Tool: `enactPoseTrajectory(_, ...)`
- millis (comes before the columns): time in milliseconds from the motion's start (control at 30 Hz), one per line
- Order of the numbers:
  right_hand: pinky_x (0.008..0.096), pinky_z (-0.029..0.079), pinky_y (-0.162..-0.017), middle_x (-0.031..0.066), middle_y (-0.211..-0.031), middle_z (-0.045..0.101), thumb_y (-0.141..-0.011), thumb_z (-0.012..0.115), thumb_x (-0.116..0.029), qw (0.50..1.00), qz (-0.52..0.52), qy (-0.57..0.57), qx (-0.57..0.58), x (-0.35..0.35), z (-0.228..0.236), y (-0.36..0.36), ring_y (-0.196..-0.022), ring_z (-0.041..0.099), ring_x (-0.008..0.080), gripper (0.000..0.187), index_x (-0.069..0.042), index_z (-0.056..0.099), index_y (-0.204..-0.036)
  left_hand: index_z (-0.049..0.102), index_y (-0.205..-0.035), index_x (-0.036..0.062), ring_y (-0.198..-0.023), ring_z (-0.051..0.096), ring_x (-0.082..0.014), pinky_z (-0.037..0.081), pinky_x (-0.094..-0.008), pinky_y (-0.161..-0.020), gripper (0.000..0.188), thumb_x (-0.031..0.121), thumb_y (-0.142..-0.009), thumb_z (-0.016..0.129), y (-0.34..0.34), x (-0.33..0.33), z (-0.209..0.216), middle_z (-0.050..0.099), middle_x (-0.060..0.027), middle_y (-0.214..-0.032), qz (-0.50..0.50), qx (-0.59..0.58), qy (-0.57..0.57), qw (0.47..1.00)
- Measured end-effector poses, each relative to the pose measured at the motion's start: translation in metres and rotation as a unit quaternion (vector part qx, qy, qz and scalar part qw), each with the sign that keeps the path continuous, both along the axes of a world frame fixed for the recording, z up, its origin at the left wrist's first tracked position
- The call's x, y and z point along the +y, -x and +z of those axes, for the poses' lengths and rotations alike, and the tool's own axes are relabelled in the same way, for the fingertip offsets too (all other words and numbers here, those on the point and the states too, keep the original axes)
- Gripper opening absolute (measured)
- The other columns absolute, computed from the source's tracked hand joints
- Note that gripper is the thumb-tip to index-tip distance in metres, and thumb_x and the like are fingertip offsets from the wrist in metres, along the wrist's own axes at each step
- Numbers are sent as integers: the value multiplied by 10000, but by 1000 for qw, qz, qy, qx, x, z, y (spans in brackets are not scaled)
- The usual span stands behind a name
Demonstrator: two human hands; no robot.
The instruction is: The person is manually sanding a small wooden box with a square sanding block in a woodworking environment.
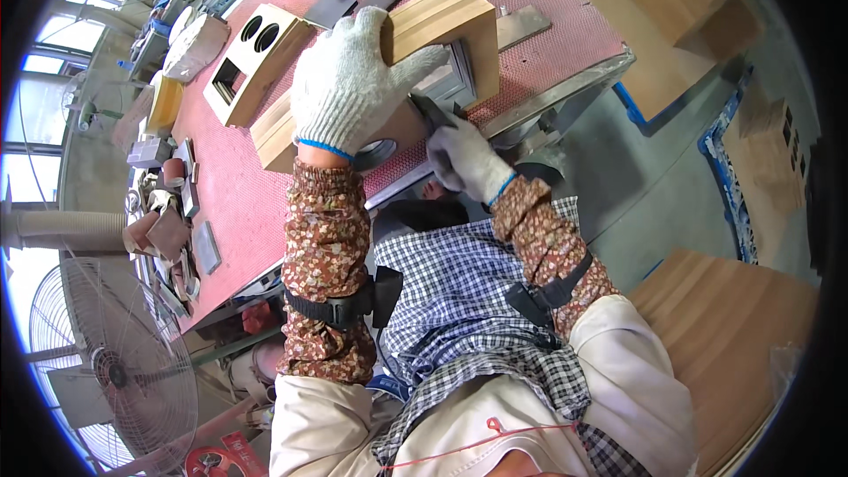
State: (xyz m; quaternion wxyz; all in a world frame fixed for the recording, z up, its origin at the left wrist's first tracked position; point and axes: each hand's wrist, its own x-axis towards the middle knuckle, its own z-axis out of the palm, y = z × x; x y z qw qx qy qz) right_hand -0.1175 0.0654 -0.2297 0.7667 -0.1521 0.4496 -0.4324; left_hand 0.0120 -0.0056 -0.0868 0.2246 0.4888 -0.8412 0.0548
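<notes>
A pale wooden box (442,22) with a square recess and a round hole in its face lies tilted on the red table near me. My left hand (346,79), in a white knit glove, grips it across the middle, thumb stretched along the near side. In a greyish glove, my right hand (468,159) is closed round a dark flat pad (428,112). The pad is at the box's lower face, close to the square recess. Fingers of the right hand are partly hidden.
A second wooden box (252,62) with two round holes stands left on the red table (234,203). Dark flat sheets (331,9) lie beyond the held box. Sanding supplies (168,234) crowd the left edge. A fan (115,371) stands lower left; wooden panels (724,344) are at right.
</notes>
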Motion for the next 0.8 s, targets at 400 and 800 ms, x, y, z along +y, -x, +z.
enactPoseTrajectory(400, 517, 548, -968, 261, -1174, 727, -951, 536, -231, 642, 328, 312, 619, -20, 35, 30, -1072, 707, 429, 697, -87, 368, -1613, 660, -1223, 24, -1034, 691, -394, 541, -481, -881, 716, 637, -864, 744, 5, 9, 10, 711, -213, -1068, 32, -12, -90, 995)
enactPoseTrajectory(800, 531, 551, -968, 264, -1145, 740, -951, 542, -246, 573, 307, 208, 731, -51, 31, 31, -1054, 723, 425, 776, -115, 255, -1660, 695, -1148, 31, -960, 731, -388, 568, -478, -836, 707, 672, -852, 730, 8, 3, 5, 739, -217, -1001, 12, 5, -28, 1000)
